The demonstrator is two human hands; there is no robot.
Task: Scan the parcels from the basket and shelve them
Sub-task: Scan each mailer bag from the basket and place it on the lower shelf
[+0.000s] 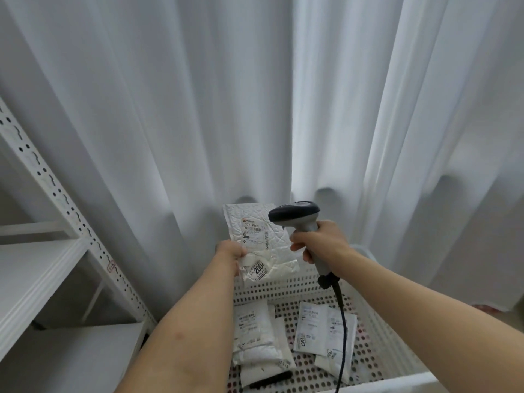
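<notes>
Fingers [297,245] around smooth scanner [296,215]

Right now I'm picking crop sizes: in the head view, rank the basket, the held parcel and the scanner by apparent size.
1. basket
2. held parcel, raised nearer the camera, so its rank is unsure
3. scanner

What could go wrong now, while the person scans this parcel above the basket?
The left hand pinches only one edge of the parcel, so it might slip into the basket. Its wrinkled label may not read well. The scanner cable hangs into the basket and could snag parcels there.
</notes>
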